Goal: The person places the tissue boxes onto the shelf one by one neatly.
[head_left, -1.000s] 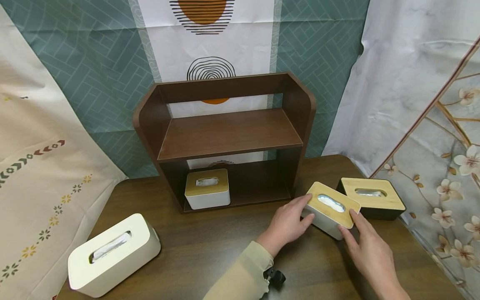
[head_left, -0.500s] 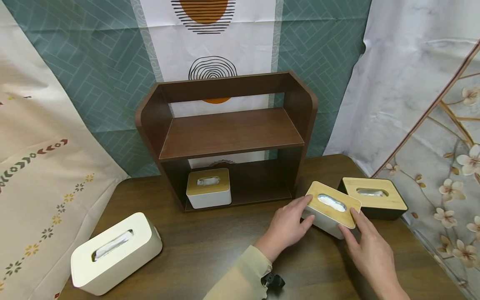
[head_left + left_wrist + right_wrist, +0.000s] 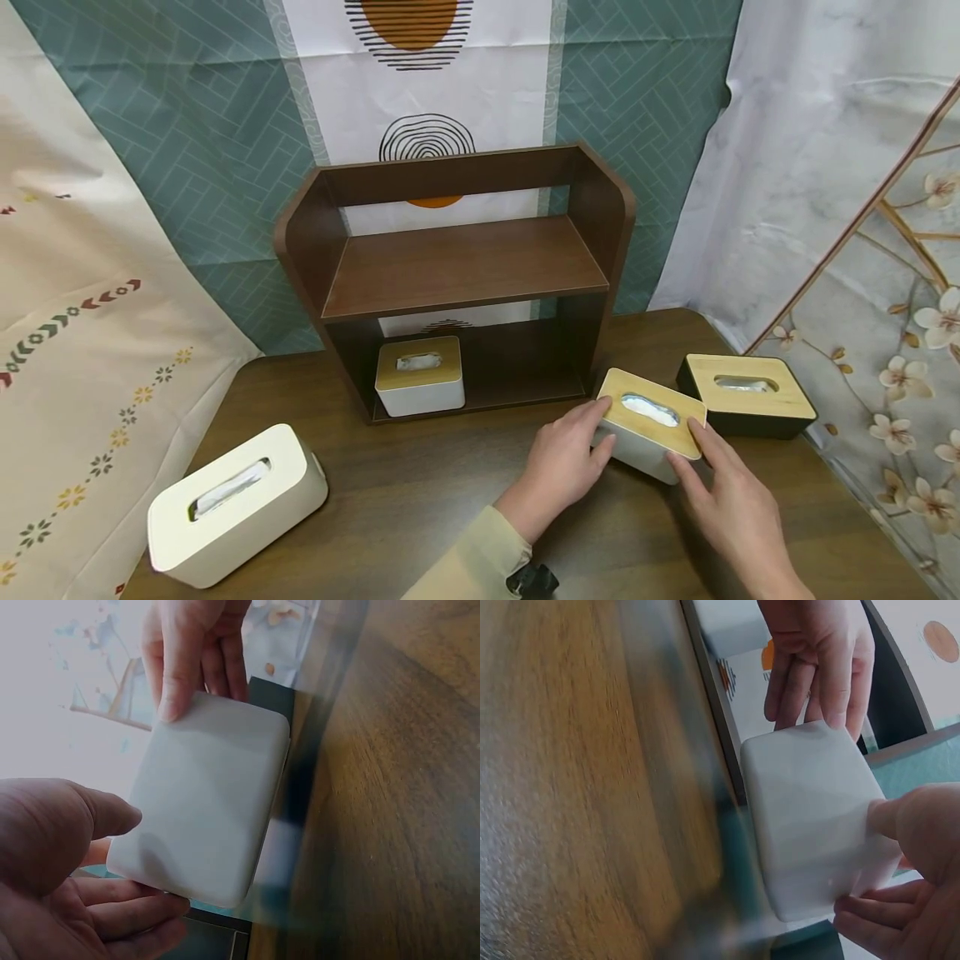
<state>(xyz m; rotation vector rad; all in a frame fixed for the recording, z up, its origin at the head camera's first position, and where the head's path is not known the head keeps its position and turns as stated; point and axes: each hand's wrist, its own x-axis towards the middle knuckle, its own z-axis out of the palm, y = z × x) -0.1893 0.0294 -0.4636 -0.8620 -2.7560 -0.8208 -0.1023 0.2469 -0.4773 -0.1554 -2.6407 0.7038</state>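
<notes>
4 tissue boxes (image 3: 240, 521) tot.: 1 all-wht box (image 3: 240, 507), 2 wht wood-top boxes (image 3: 647, 435) (image 3: 420, 388), 1 blk wood-top box (image 3: 750, 403). 1 L hand (image 3: 555, 467), 1 R hand (image 3: 738, 504). 1 brn shelf unit (image 3: 465, 267), 2 lvls (image 3: 517, 371). 1 desk (image 3: 420, 479), 1 sleeve (image 3: 476, 554), 1 blk wrist gadget (image 3: 532, 582). Cloths (image 3: 225, 200): min. 3.

- A brown wood-grain table (image 3: 420, 500) fills the lower part of the head view, with a rounded far corner right of centre.
- A dark brown rack (image 3: 296, 242) stands at its back, upper centre of the frame, with two boards.
- On the rack's lower board (image 3: 517, 367), at the left end, sits a small square box (image 3: 420, 383), white with a wooden lid.
- A long white box (image 3: 240, 517) lies slantwise on the table at lower left.
- A dark box (image 3: 746, 400) with a pale wooden lid sits at right.
- Whether the wood-lidded white box (image 3: 651, 421), just left of it, touches the tabletop cannot be told.
</notes>
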